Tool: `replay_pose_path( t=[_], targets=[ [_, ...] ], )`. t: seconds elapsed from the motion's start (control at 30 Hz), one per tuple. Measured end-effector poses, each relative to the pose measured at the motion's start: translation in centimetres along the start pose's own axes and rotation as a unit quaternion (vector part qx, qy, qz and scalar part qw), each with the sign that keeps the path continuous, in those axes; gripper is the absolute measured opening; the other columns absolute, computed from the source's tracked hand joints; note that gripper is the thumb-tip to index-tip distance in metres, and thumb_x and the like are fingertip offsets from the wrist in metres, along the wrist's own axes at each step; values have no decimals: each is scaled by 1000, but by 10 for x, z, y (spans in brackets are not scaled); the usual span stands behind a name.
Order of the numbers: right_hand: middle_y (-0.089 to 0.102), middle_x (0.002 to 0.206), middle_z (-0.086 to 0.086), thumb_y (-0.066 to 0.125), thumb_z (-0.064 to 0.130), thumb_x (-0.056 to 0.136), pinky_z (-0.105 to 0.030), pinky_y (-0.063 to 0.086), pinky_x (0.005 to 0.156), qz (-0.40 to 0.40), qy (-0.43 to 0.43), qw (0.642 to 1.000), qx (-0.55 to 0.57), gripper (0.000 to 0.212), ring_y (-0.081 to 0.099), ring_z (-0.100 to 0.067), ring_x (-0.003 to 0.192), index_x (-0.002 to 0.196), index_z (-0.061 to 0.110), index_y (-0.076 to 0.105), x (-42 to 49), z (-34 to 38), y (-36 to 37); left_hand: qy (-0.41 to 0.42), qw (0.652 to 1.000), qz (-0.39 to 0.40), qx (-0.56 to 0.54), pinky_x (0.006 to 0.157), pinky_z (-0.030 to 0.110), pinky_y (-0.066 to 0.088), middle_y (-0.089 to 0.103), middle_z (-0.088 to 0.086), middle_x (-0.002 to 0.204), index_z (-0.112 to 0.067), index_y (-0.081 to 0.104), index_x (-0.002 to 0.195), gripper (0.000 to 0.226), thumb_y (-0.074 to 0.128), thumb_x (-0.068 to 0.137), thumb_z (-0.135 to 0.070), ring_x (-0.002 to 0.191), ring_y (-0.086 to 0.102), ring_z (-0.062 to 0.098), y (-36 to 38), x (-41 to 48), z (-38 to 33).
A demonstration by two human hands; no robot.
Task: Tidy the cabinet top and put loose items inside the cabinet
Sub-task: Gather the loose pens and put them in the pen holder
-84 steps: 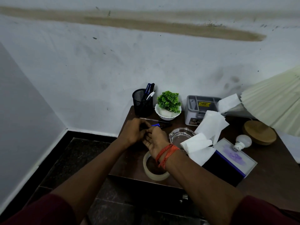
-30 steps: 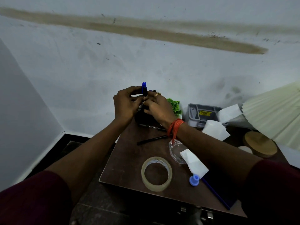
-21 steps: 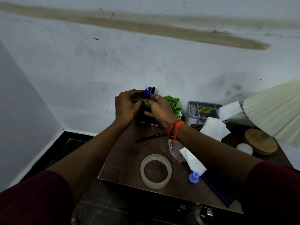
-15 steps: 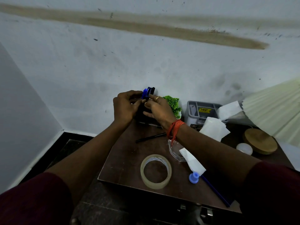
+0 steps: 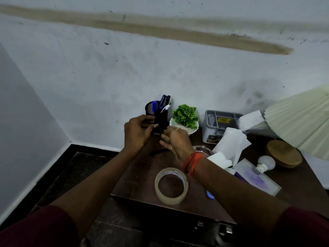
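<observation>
Wall (image 5: 106, 77) pale blue-grey, smudged, one long tan streak. Skirting (image 5: 92, 148) black. Cabinet top (image 5: 138, 180) dark brown. Pen holder (image 5: 150, 108) black mesh; pens (image 5: 154, 106) in it blue, one white. Plant (image 5: 185, 115) bright green, its bowl (image 5: 193, 129) white. Box (image 5: 210, 122) grey, label (image 5: 224, 120) yellow with dark print. Tissue (image 5: 231, 143) white. Tissue box (image 5: 256, 177) white-topped, purple print. Tape roll (image 5: 170, 196) cloudy beige. Cap (image 5: 210, 195) light blue. Bulb (image 5: 266, 163) white. Disc (image 5: 283, 154) pale wood. Lampshade (image 5: 299, 122) cream, pleated. Wristband (image 5: 193, 162) orange. Sleeves (image 5: 35, 229) maroon.

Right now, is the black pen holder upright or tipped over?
Upright: the pen holder has its rim facing up, with pens standing in it.
</observation>
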State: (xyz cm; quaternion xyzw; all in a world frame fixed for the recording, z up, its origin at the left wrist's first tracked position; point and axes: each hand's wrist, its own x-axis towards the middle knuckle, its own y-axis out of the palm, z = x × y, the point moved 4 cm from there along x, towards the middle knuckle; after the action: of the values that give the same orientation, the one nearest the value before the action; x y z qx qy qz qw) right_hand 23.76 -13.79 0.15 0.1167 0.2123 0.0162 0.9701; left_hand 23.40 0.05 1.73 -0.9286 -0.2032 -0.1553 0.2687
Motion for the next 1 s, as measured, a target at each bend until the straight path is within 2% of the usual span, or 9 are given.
replay_pose_path(
  t=[0.07,0.13,0.2,0.3,0.47,0.6,0.67,0.8,1.0],
  targets=[
    [63,98,-9,47,8,93,-36,53,86,-8,26,1000,0,15,59,-27,114,86,11,60,-6,-10,-2,6,1000,19,17,84,29,58,76,-3,91,-16,76,100,23,78,77,-17,82,71,3,3,-5,2],
    [61,122,-18,45,9,94,-34,51,85,-7,48,999,10,16,57,-28,119,96,6,60,-10,-18,-4,22,998,50,39,86,28,57,76,-3,94,-17,76,101,23,77,78,-18,85,71,5,8,-10,2],
    [57,130,-21,45,8,95,-35,49,89,-11,62,998,19,24,55,-29,122,113,1,59,-14,-23,-7,29,994,84,65,87,25,56,76,-2,97,-18,76,102,23,77,79,-21,87,71,8,13,-13,0],
    [57,130,-21,48,12,94,-33,49,88,-22,78,996,34,25,56,-28,121,114,2,59,-17,-31,-10,27,981,154,114,89,23,52,75,-4,100,-21,76,102,20,73,82,-24,93,69,8,23,-15,0],
    [61,122,-17,51,9,90,-32,50,85,-43,114,990,74,11,59,-26,114,96,8,60,-15,-43,-14,22,949,264,169,95,22,46,72,-1,114,-17,71,113,27,66,86,-19,108,65,13,42,-23,0],
    [65,118,-13,49,13,90,-24,47,58,-47,118,988,93,29,61,-17,90,117,9,61,-12,-49,-15,47,938,279,200,98,30,48,69,2,121,-16,68,120,33,63,88,-16,114,63,17,53,-20,-3],
    [65,117,-12,48,14,91,-24,46,56,-57,117,987,97,32,62,-19,94,120,9,60,-9,-51,-15,65,936,275,211,95,36,51,69,4,121,-17,67,121,34,60,88,-16,112,63,21,58,-16,-6],
    [65,116,-14,47,12,88,-25,47,56,-69,113,986,104,35,62,-23,99,120,5,59,-6,-49,-14,88,917,273,275,77,44,55,70,8,107,-25,65,110,28,54,85,-22,98,66,31,65,-11,-8],
    [65,102,-14,48,7,87,-27,48,53,-60,104,986,118,25,61,-18,74,108,5,62,-5,-45,-13,92,896,277,334,71,45,55,66,11,98,-16,61,103,23,57,81,-19,96,62,32,69,-14,3]
  ],
)
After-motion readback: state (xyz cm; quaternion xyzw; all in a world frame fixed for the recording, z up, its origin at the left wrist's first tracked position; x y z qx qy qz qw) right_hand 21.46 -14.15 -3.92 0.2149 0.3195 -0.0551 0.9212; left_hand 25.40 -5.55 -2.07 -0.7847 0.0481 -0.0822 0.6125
